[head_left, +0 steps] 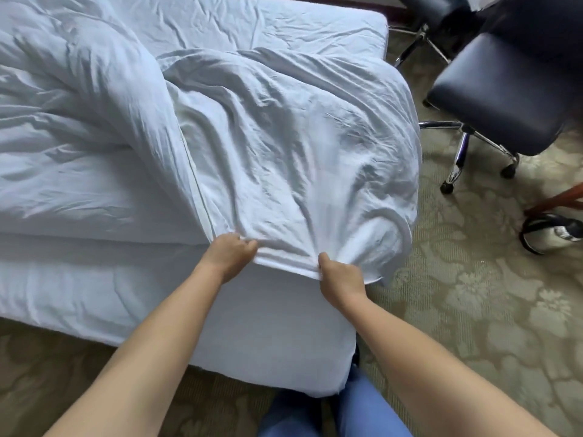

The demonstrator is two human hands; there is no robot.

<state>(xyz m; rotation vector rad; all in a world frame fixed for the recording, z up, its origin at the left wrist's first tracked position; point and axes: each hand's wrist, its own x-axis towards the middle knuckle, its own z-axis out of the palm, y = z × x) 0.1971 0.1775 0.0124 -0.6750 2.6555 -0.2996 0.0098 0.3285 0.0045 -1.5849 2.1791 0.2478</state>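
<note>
- Left hand [228, 252] grips the near edge of the crumpled white cotton duvet [284, 152], fingers curled into the fabric.
- Right hand [339, 279] pinches the same edge, beside the left.
- The duvet lies over the corner of the white-sheeted bed [79, 279], near the dark blue padded swivel chair [498, 93].

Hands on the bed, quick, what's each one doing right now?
Left hand: closed, gripping the edge of the white duvet.
Right hand: closed, gripping the same duvet edge.
</note>
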